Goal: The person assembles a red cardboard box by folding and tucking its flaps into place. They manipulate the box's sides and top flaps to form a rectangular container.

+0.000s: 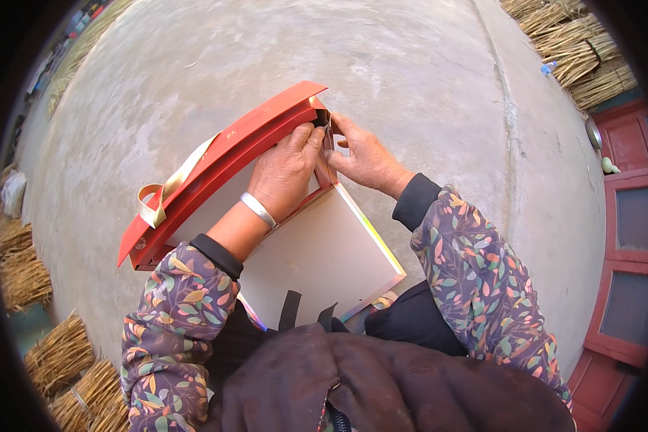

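A dark padded jacket filled the bottom of the view, nearest the camera, with floral sleeves rising from it on both sides. At the far left, straw bundles lay along the edge of the concrete floor. A gold ribbon looped off the left end of a flat red box, which stood tilted on the person's lap with its lid part open. Under it lay a white board with a rainbow-tinted edge, one corner pointing toward the right knee.

The left hand, a silver bangle on its wrist, lay flat across the inside of the box, fingers stretched and pressed against the far corner; they gripped nothing that could be seen. Just beside it, the right hand met the same corner from the other side, its fingers curled on the red rim there; whether they pinched a small part at the corner could not be told.

Further right the floor ran to more straw bundles at the top right and a red door at the right edge.
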A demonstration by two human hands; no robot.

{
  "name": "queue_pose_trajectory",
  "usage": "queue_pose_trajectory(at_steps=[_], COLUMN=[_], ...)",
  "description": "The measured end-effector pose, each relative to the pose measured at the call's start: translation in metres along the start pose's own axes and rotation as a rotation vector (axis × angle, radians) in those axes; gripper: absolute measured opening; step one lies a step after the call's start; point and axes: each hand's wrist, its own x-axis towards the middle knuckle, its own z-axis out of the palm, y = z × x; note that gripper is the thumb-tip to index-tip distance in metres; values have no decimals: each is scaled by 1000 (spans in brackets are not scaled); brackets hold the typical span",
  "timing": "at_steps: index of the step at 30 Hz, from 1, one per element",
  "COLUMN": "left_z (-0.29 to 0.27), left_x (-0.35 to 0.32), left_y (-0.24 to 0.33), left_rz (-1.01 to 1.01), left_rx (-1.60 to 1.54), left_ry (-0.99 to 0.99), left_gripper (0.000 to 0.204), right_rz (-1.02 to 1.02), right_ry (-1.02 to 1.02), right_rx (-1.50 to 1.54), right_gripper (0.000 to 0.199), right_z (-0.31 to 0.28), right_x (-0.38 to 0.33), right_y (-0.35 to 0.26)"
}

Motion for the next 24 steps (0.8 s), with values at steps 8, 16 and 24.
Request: queue_pose_trajectory(at_steps=[8,16,24], left_z=[-9,-18,-21], left_x=[9,24,25], left_y=[5,17,19], left_rz=[-110,-139,-134], left_rx=[-146,-224,-194], left_ry=[-64,-54,-76], left_gripper=[52,52,49], right_rz=[-98,-41,107], right_ry=[228,367,394], right_rx=[-141,-297,-396], right_gripper=[38,36,33], right_z=[16,8,12], right_x=[8,12,17], right_y=[11,-4,-22])
